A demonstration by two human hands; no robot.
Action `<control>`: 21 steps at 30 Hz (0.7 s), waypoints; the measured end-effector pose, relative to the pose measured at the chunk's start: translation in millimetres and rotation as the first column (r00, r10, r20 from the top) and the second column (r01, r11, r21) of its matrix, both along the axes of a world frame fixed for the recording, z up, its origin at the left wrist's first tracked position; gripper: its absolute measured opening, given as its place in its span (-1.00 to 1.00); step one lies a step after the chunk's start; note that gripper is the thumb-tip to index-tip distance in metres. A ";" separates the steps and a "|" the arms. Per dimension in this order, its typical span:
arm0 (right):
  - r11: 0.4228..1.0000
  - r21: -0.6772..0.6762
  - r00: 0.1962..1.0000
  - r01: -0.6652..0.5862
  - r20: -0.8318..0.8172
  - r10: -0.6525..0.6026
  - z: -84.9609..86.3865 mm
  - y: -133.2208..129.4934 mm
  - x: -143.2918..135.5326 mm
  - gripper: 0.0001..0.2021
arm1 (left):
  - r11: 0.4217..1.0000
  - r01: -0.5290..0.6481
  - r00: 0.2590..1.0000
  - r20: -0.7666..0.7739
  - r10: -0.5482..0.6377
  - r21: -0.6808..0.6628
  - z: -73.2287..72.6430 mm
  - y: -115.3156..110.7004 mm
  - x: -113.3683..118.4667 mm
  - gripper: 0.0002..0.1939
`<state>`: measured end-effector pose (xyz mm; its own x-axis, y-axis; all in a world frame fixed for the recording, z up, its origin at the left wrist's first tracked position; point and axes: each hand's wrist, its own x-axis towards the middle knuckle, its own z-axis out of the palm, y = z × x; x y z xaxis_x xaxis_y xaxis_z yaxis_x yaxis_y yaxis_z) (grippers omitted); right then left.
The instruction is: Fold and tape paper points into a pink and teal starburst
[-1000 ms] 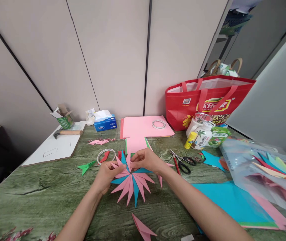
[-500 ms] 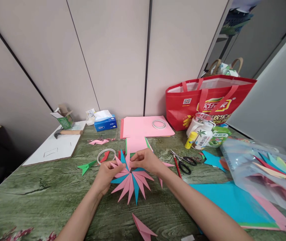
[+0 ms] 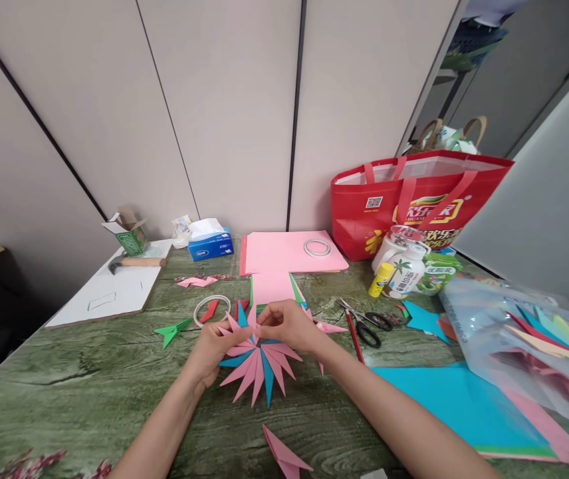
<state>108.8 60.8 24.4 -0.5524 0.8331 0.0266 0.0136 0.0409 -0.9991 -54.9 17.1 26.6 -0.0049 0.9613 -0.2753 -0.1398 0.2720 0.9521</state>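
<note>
The right hand (image 3: 287, 324) is shifting a little to the left, and its fingertips are getting closer to the left hand (image 3: 209, 349). Less blue is showing on the right side of the paper star (image 3: 255, 376). More of the pink folded paper (image 3: 332, 328) is peeking out by the right hand.

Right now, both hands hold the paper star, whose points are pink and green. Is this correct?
Not entirely: in the head view, the paper star has pink and blue points, not green. The left hand and right hand do both hold it.
</note>
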 end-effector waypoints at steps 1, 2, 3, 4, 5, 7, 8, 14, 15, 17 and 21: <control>1.000 0.021 1.000 -0.005 0.006 0.004 0.2 0.2 0.4 -0.76 | 1.000 -0.008 1.000 -0.005 0.008 0.007 -0.2 0.2 0.4 -0.77; 0.999 0.039 1.000 -0.013 0.010 0.013 0.5 0.4 1.0 -0.77 | 1.000 -0.013 1.000 -0.008 0.013 0.012 -0.4 0.3 0.7 -0.77; 0.998 0.053 1.000 -0.023 0.016 0.022 0.8 0.6 1.9 -0.77 | 1.000 -0.012 1.000 -0.008 0.012 0.016 -0.6 0.5 0.9 -0.76; 0.998 0.058 0.999 -0.030 0.026 0.029 1.0 0.8 2.7 -0.76 | 1.000 -0.011 1.000 -0.008 0.011 0.021 -0.9 0.6 1.0 -0.75; 0.998 0.056 0.999 -0.034 0.040 0.032 1.0 0.8 3.4 -0.75 | 1.000 -0.010 1.000 -0.008 0.010 0.025 -1.3 0.8 0.9 -0.75; 0.998 0.048 0.996 -0.033 0.081 0.030 -0.1 0.4 3.9 -0.71 | 0.999 -0.016 1.000 -0.012 0.017 0.032 -2.7 1.1 0.7 -0.74; 0.998 0.052 0.995 -0.021 0.102 0.016 -1.0 -0.1 3.5 -0.69 | 0.999 -0.022 1.000 -0.015 0.023 0.035 -3.6 1.3 0.8 -0.73; 0.988 0.135 0.969 0.079 0.222 -0.108 -4.7 -2.0 0.5 -0.77 | 0.998 -0.044 0.997 -0.062 0.048 0.053 -4.7 0.1 6.1 -0.71; 0.988 0.132 0.963 0.084 0.245 -0.115 -4.4 -1.5 1.2 -0.76 | 0.998 -0.041 0.996 -0.072 0.045 0.049 -3.2 -0.4 6.5 -0.70; 0.990 0.122 0.954 0.074 0.279 -0.106 -3.5 0.1 3.4 -0.73 | 1.000 0.004 0.996 -0.091 -0.001 0.030 1.6 -1.3 5.2 -0.70; 0.995 0.101 0.949 -0.025 0.315 -0.008 -2.1 3.1 8.3 -0.72 | 0.974 0.227 0.965 -0.128 -0.227 -0.017 11.8 -3.0 -2.6 -0.72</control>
<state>117.1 63.9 22.2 -0.5538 0.8302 -0.0648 0.3259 0.1445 -0.9343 -57.4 14.0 38.4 0.1781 0.9407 -0.2887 0.0490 0.2846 0.9574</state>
